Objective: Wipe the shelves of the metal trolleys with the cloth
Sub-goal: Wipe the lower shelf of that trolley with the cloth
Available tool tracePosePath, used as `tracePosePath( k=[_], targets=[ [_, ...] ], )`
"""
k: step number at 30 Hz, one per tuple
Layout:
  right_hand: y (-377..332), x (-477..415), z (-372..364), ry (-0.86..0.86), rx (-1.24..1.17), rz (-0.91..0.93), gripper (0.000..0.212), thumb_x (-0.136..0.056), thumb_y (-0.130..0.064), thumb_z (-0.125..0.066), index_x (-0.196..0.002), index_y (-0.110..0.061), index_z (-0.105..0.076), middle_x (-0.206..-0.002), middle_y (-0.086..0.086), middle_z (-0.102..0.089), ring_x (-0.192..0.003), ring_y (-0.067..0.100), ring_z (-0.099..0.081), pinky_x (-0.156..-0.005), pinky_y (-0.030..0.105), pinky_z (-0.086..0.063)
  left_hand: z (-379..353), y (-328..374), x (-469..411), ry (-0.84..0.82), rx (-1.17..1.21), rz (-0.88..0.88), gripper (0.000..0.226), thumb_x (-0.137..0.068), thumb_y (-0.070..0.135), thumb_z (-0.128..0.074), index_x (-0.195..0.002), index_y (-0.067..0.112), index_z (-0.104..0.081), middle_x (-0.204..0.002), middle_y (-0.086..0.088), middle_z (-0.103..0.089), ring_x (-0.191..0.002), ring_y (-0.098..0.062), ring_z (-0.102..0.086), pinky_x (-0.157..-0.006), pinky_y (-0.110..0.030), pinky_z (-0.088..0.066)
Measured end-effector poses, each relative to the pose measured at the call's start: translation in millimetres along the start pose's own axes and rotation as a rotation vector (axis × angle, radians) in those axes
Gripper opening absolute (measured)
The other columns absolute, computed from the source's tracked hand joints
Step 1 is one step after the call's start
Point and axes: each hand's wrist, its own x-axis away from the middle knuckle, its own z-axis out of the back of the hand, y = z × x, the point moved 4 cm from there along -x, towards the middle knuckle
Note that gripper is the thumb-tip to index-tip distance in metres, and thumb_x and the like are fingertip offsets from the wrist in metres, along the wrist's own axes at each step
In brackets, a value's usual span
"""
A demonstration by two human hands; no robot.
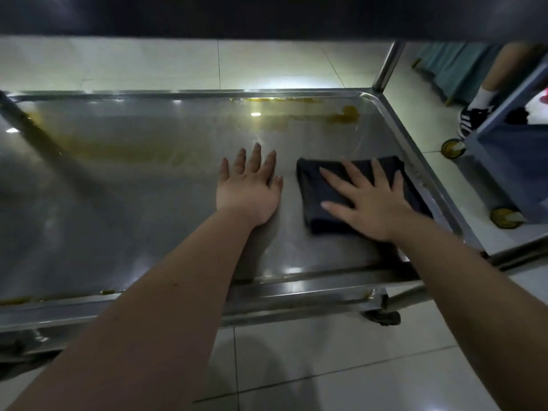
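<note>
Cloth (pixel 314 200): dark, folded into a rough rectangle, flat on the steel shelf (pixel 148 209) of the metal trolley (pixel 296 289), toward the right end, close to the raised right rim; touching that rim or not, impossible to tell. Pressed from above by the right hand (pixel 370 200), palm down, fingers straight and spread wide across the fabric, nothing curled round it or pinched. Left hand (pixel 249 188) just beside the cloth on its left, apart from it, laid flat on bare steel, fingers straight and slightly fanned, holding nothing. Both bare forearms stretched in over the near rim of the shelf.

Yellow-brown stains (pixel 345 117) along the far rim and near the far right corner; a fainter smear of the same colour across the left half of the shelf. Dark underside of an upper shelf (pixel 267 16) across the top of the view, with a round upright post (pixel 387 65) at the far right corner. Small castor (pixel 382 317) under the near right corner, on a pale tiled floor (pixel 326 375).

To the right, well apart from the hands, a blue-grey cart (pixel 516 164) on yellow-hubbed wheels (pixel 452 148), and beside it somebody's foot in a black-and-white shoe (pixel 473 123) with a white sock.
</note>
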Motion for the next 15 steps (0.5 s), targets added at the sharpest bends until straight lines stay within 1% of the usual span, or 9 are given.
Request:
tracePosePath(
  k=[3, 5, 7, 10, 13, 15],
  targets=[
    [-9.7, 54.9, -13.4, -0.026, 0.029, 0.110, 0.072, -0.070, -0.092, -0.001, -0.133, -0.071, 0.024, -0.155, -0.023, 0.031, -0.147, 0.031, 0.025, -0.112, 0.059, 0.020, -0.3, 1.1, 0.5, 0.011, -0.006, 0.004, 0.058, -0.103, 0.050, -0.018, -0.158, 0.035, -0.006, -0.167, 0.003, 0.004, -0.153, -0.024, 0.004, -0.121, -0.051, 0.004],
    [-9.7, 57.3, -13.2, -0.042, 0.029, 0.111, 0.073, -0.066, -0.092, 0.000, -0.132, -0.072, 0.024, -0.154, -0.024, 0.031, -0.146, 0.030, 0.026, -0.111, 0.059, 0.022, -1.3, 2.5, 2.3, 0.021, -0.007, -0.006, 0.058, -0.103, 0.049, -0.018, -0.158, 0.035, -0.006, -0.167, 0.003, 0.003, -0.153, -0.025, 0.004, -0.121, -0.052, 0.004],
    [-8.3, 31.7, -5.9, -0.022, 0.005, 0.072, 0.071, -0.071, -0.094, -0.006, -0.133, -0.073, 0.020, -0.159, -0.022, 0.023, -0.147, 0.032, 0.023, -0.112, 0.061, 0.021, -1.5, 2.6, 2.2, 0.028, 0.000, -0.012, 0.058, -0.103, 0.049, -0.017, -0.158, 0.035, -0.006, -0.167, 0.002, 0.003, -0.153, -0.025, 0.004, -0.121, -0.052, 0.004],
    [-7.3, -33.3, 9.5, 0.007, -0.006, 0.000, 0.067, -0.082, -0.086, -0.019, -0.140, -0.069, 0.011, -0.163, -0.017, 0.015, -0.148, 0.037, 0.017, -0.112, 0.067, 0.015, -1.3, 0.4, 1.6, 0.032, -0.010, -0.003, 0.057, -0.103, 0.050, -0.017, -0.158, 0.035, -0.006, -0.167, 0.003, 0.002, -0.153, -0.025, 0.003, -0.121, -0.052, 0.003],
    [-16.7, -88.2, 23.0, 0.028, -0.034, -0.042, 0.067, -0.086, -0.084, -0.019, -0.144, -0.065, 0.006, -0.164, -0.014, 0.013, -0.148, 0.039, 0.016, -0.111, 0.070, 0.014, -1.1, -1.1, 1.5, 0.026, 0.002, 0.004, 0.058, -0.103, 0.051, -0.017, -0.158, 0.036, -0.002, -0.167, 0.005, 0.002, -0.153, -0.022, 0.003, -0.122, -0.050, 0.003],
    [-24.7, -104.8, 27.2, 0.026, -0.027, -0.043, 0.067, -0.086, -0.083, -0.019, -0.146, -0.064, 0.004, -0.164, -0.013, 0.012, -0.148, 0.040, 0.016, -0.111, 0.071, 0.012, -0.7, -4.4, 0.5, 0.030, 0.038, 0.019, 0.061, -0.103, 0.052, -0.019, -0.158, 0.036, 0.002, -0.167, 0.007, 0.002, -0.153, -0.020, 0.003, -0.122, -0.048, 0.004]
  ],
)
